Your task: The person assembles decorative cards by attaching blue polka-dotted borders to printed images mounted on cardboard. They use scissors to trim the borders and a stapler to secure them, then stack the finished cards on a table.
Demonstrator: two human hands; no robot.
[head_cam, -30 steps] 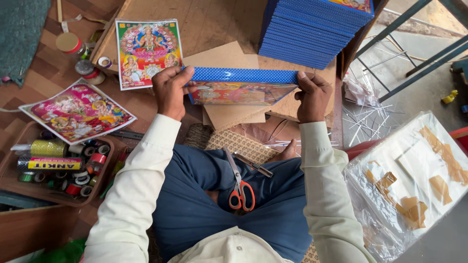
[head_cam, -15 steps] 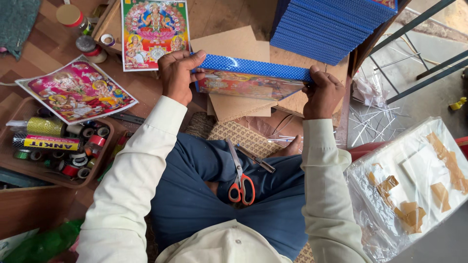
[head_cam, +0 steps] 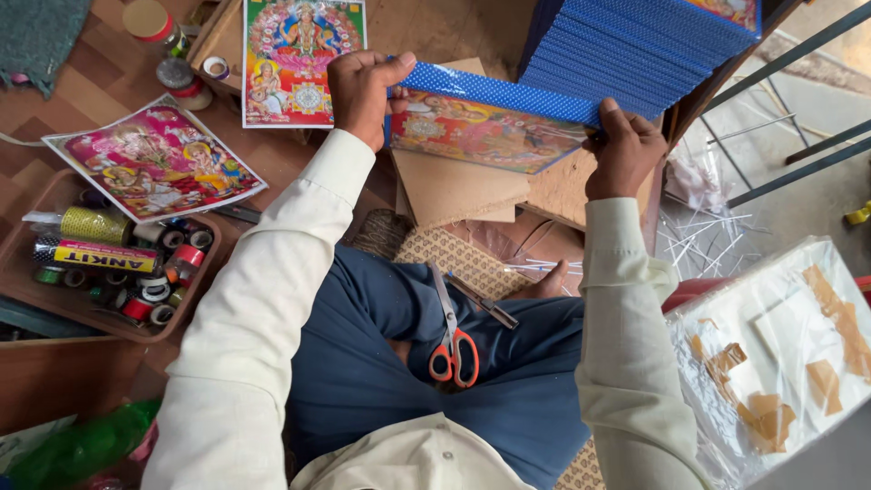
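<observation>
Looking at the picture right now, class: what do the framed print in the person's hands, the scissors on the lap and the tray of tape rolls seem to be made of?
Framed print: glossy printed paper, likely on card, edged in blue dotted strip, probably paper or foil.
Scissors: grey metal blades, orange handles that look plastic.
Tray: brown, matte, probably plastic or wood; unclear.

Blue stack (head_cam: 635, 45) crowds the right; bare cardboard (head_cam: 454, 186) lies open below.
</observation>
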